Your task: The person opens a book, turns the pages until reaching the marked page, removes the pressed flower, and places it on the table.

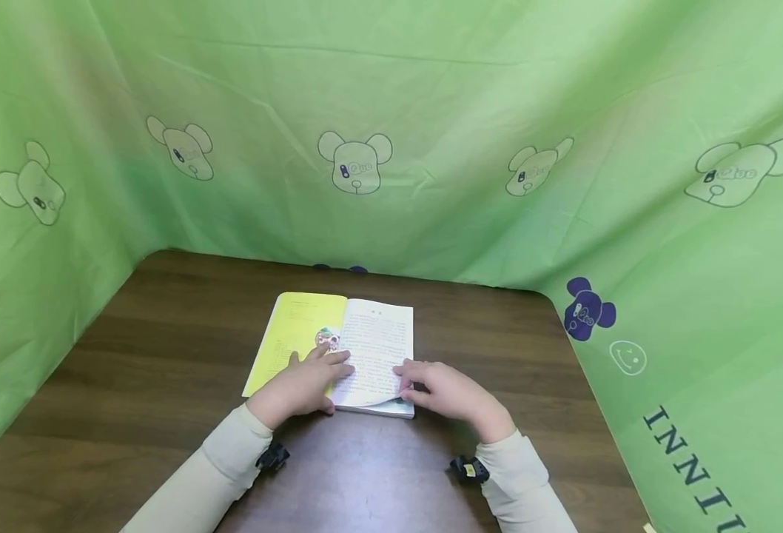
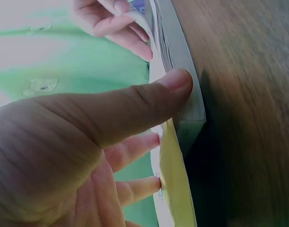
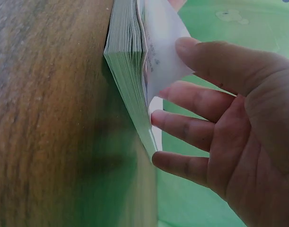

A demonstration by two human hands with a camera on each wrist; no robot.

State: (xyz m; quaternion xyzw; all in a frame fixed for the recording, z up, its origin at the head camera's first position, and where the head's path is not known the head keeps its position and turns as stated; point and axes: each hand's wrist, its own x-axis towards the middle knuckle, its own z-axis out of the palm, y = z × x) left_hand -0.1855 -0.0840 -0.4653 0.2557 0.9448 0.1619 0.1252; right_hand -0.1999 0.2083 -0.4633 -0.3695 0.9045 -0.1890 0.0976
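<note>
A thick book lies open on the table, its yellow left side [image 1: 288, 326] bearing a small cartoon picture and its white right-hand page [image 1: 377, 337] covered in printed lines. My left hand [image 1: 298, 389] rests across the lower middle of the book with fingers spread. In the left wrist view its thumb [image 2: 149, 101] lies at the bottom edge of the page stack. At the lower right corner, my right hand [image 1: 451, 389] pinches a page [image 3: 165, 47] between thumb and fingers. That corner is lifted and curls away from the stack below.
A brown wooden table [image 1: 185, 333] carries the book. Green cloth [image 1: 431, 207] with printed bear heads hangs behind it and along both sides. Dark wrist devices, such as the right one [image 1: 469, 469], sit at both cuffs.
</note>
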